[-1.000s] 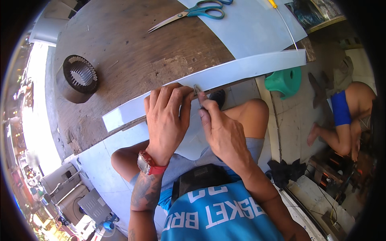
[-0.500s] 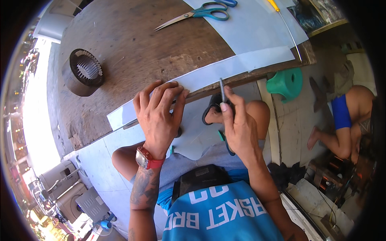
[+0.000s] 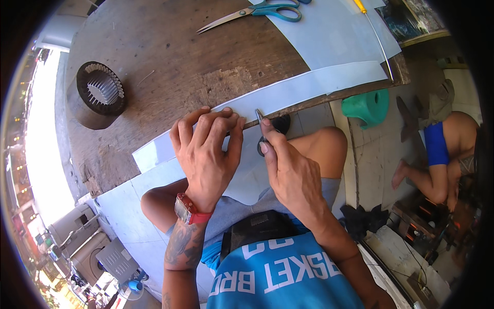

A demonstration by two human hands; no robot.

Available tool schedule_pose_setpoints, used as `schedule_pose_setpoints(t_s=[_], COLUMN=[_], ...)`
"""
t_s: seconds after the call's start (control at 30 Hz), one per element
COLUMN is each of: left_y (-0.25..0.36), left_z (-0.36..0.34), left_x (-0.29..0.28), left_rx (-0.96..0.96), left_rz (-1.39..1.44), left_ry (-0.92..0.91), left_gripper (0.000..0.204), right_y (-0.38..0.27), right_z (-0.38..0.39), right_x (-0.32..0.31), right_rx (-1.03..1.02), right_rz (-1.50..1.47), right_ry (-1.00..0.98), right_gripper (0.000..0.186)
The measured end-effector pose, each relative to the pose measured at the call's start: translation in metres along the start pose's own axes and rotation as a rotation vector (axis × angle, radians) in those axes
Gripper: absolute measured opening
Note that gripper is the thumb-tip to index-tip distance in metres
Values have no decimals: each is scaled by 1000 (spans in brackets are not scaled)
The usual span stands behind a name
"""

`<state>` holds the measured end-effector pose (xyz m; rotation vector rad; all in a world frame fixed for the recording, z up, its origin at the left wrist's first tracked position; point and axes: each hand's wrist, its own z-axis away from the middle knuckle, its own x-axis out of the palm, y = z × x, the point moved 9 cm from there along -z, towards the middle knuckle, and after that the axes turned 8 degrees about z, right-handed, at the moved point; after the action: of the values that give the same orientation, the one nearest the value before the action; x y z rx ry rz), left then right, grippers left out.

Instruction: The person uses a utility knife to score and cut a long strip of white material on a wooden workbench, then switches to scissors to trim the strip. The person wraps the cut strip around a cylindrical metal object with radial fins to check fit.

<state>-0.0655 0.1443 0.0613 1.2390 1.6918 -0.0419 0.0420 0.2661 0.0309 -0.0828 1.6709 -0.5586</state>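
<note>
A long white strip (image 3: 309,82), like paper or thin plastic sheet, lies along the near edge of the wooden table (image 3: 170,62). My left hand (image 3: 208,147) holds it down, fingers bent over the strip and thumb close to the table's edge. In my right hand (image 3: 296,167) is a slim metal tool (image 3: 259,114) with a narrow tip. The tip points at the strip's near edge, right of my left hand; whether it touches cannot be made out. My right fingers hide the rest of the tool.
Teal-handled scissors (image 3: 252,14) lie at the far side, near a larger white sheet (image 3: 329,36). A yellow-handled screwdriver (image 3: 374,33) is on the right. A dark slotted metal ring (image 3: 98,95) stands at left. Beyond the table are a green stool (image 3: 365,107) and another person's legs (image 3: 437,159).
My right hand has moved left along the strip with the metal tool, closer to my left hand. The left hand keeps its place on the strip. The view has shifted slightly.
</note>
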Motion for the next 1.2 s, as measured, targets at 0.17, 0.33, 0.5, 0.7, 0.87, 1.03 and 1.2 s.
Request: schedule_pose_setpoints(t_s=[0.17,0.33,0.5,0.7,0.87,1.03,1.2], left_y=[-2,-3,-3,-4,-3,-2,-2], left_z=[2,3,4,4,3,1,1], left_x=[1,2,3,3,3,2,1], left_rx=[-22,-28,-36,-45,-57,-65,-69], left_rz=[3,25,18,19,16,22,27], left_ry=[-9,-10,-11,-8,-23,-35,-27], left_gripper=[16,17,18,17,18,17,17], right_y=[4,-8,-4,-3,-2,-7,0], right_z=[-2,11,14,12,12,4,-18], right_x=[-18,2,5,5,7,1,-23], right_rx=[-9,-92,-73,-125,-147,-101,-26], right_rz=[-101,20,-3,-66,-7,41,130], right_ry=[186,-32,-42,9,49,-20,-27], right_gripper=[56,61,62,70,72,67,54])
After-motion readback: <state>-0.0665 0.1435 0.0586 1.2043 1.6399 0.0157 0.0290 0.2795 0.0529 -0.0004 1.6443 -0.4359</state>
